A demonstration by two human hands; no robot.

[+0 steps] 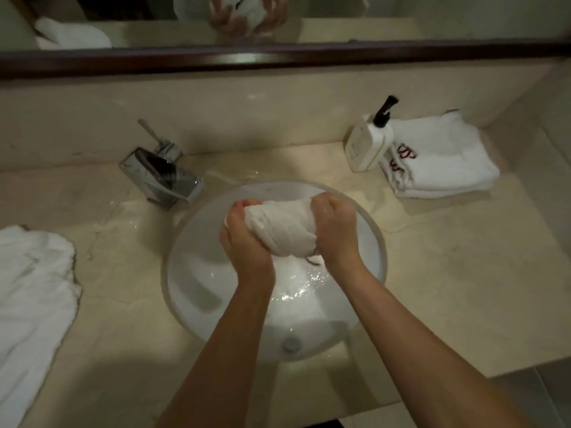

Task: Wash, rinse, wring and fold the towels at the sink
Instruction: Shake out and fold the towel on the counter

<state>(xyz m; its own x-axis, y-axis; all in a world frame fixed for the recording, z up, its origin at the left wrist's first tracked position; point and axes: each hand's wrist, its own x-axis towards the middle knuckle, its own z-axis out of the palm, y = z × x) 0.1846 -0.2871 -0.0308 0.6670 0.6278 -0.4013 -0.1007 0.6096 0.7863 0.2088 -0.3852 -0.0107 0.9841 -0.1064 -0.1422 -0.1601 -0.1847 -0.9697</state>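
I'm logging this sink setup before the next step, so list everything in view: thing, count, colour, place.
Twisted towel: one, white, held over the sink.
Sink: one, white, round, centre of counter; wet.
Faucet: one, chrome, behind the sink to its left.
Pump bottle: one, white with black pump, back right.
Folded towels: a stack, white with red stitching, beside the bottle.
Loose towel: one, white, crumpled at counter's left.
Counter: beige marble.
Mirror: one, dark-framed, above.
Left hand: grips the towel's left end.
Right hand: grips its right end.
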